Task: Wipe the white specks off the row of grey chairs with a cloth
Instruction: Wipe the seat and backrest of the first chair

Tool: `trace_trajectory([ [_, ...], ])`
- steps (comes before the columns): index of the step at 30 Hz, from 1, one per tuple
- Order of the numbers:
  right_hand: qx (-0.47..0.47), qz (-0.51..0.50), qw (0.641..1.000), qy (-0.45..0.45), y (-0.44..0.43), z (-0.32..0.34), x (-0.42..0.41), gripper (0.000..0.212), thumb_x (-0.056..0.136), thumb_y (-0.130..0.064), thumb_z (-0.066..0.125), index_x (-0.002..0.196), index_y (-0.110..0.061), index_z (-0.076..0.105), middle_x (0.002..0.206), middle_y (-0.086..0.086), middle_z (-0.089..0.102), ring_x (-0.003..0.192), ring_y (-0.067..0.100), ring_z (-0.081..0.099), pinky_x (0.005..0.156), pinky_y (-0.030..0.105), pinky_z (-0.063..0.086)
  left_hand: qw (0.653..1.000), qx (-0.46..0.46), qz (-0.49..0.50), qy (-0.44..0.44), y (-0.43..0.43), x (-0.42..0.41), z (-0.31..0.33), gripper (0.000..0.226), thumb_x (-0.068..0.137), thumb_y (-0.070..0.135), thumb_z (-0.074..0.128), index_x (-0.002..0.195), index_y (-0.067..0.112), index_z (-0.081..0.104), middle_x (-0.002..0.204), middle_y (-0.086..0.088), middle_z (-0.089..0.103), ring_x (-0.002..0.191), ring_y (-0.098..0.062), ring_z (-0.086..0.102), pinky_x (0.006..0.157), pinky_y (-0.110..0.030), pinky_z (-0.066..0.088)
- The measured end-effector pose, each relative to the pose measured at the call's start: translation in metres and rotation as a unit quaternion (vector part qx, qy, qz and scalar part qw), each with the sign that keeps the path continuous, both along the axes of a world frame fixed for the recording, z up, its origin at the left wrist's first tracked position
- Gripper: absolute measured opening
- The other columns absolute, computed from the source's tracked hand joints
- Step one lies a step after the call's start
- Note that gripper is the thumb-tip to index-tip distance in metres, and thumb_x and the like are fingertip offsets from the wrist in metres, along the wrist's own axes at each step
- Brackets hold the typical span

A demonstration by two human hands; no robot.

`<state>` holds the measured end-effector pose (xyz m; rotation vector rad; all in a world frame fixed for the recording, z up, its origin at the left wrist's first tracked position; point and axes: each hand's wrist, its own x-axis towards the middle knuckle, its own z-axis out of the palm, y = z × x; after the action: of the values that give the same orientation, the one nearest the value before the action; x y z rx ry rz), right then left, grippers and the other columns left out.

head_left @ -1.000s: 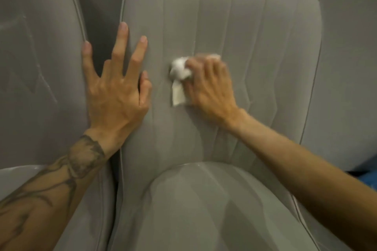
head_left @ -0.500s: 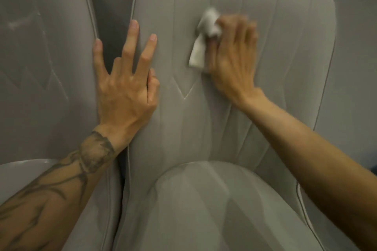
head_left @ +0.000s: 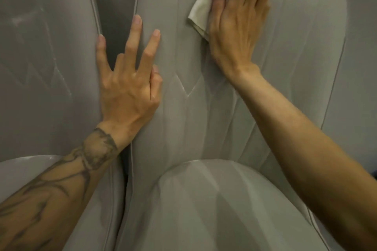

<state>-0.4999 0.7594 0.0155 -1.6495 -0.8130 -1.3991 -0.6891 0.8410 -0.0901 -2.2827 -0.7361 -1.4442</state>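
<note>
A grey padded chair (head_left: 289, 71) fills the middle of the view, its backrest facing me. My right hand (head_left: 238, 24) presses a crumpled white cloth (head_left: 201, 12) against the top of that backrest, with the thumb pinching the bunched part. My left hand (head_left: 128, 79) lies flat with its fingers spread on the backrest's left edge, holding nothing. Faint white streaks (head_left: 51, 51) mark the backrest of the grey chair on the left (head_left: 30, 108). A pale V-shaped mark (head_left: 187, 91) shows on the middle backrest below the cloth.
A dark gap (head_left: 114, 16) separates the left and middle chairs. Part of another grey chair (head_left: 363, 63) shows at the right edge. The middle chair's seat cushion (head_left: 214, 206) bulges toward me between my forearms.
My right hand has slid the cloth upward from the middle of the backrest to near its top. My left hand has stayed on the backrest's left edge.
</note>
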Motion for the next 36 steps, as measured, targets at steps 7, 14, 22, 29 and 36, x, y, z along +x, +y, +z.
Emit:
trace_trajectory([
  [7, -0.269, 0.129, 0.953, -0.055, -0.042, -0.116, -0.037, 0.026, 0.098, -0.026, 0.057, 0.117, -0.010, 0.060, 0.117, 0.013, 0.062, 0.104, 0.026, 0.044, 0.088, 0.039, 0.040, 1.000, 0.004, -0.002, -0.004, -0.002, -0.001, 0.000, 0.057, 0.107, 0.024, 0.040, 0.164, 0.022, 0.032, 0.173, -0.012, 0.027, 0.132, -0.030, 0.051, 0.126, -0.064, 0.020],
  [14, -0.059, 0.092, 0.994, 0.030, 0.004, -0.083, -0.034, 0.030, 0.103, -0.036, 0.040, 0.121, -0.014, 0.050, 0.120, 0.009, 0.057, 0.106, 0.030, 0.051, 0.092, 0.039, 0.039, 1.000, 0.009, 0.006, -0.003, -0.002, -0.001, 0.002, 0.059, 0.105, 0.021, 0.043, 0.163, 0.022, 0.033, 0.173, -0.012, 0.027, 0.131, -0.030, 0.054, 0.127, -0.063, 0.019],
  [22, -0.169, 0.128, 0.977, -0.008, -0.024, -0.131, -0.029, 0.027, 0.103, -0.035, 0.039, 0.122, -0.016, 0.043, 0.118, 0.012, 0.059, 0.106, 0.030, 0.051, 0.094, 0.038, 0.037, 0.998, 0.003, -0.018, 0.057, -0.006, -0.030, -0.030, 0.060, 0.109, 0.029, 0.036, 0.167, 0.020, 0.024, 0.176, -0.011, 0.017, 0.146, -0.027, 0.043, 0.131, -0.055, 0.016],
  [29, -0.142, 0.210, 0.965, 0.067, -0.013, -0.178, -0.093, 0.028, 0.103, -0.030, 0.043, 0.123, -0.011, 0.042, 0.118, 0.016, 0.060, 0.107, 0.032, 0.051, 0.097, 0.041, 0.039, 0.999, 0.011, -0.014, 0.046, -0.008, -0.035, -0.043, 0.059, 0.109, 0.025, 0.037, 0.166, 0.018, 0.026, 0.175, -0.011, 0.019, 0.151, -0.022, 0.037, 0.132, -0.051, 0.017],
  [36, -0.096, 0.120, 0.987, 0.048, -0.013, -0.121, -0.032, 0.026, 0.102, -0.034, 0.042, 0.121, -0.017, 0.045, 0.120, 0.008, 0.055, 0.107, 0.028, 0.049, 0.093, 0.035, 0.034, 0.999, 0.006, -0.014, 0.042, -0.009, -0.037, -0.049, 0.057, 0.109, 0.023, 0.038, 0.165, 0.017, 0.028, 0.175, -0.009, 0.019, 0.151, -0.022, 0.039, 0.131, -0.052, 0.018],
])
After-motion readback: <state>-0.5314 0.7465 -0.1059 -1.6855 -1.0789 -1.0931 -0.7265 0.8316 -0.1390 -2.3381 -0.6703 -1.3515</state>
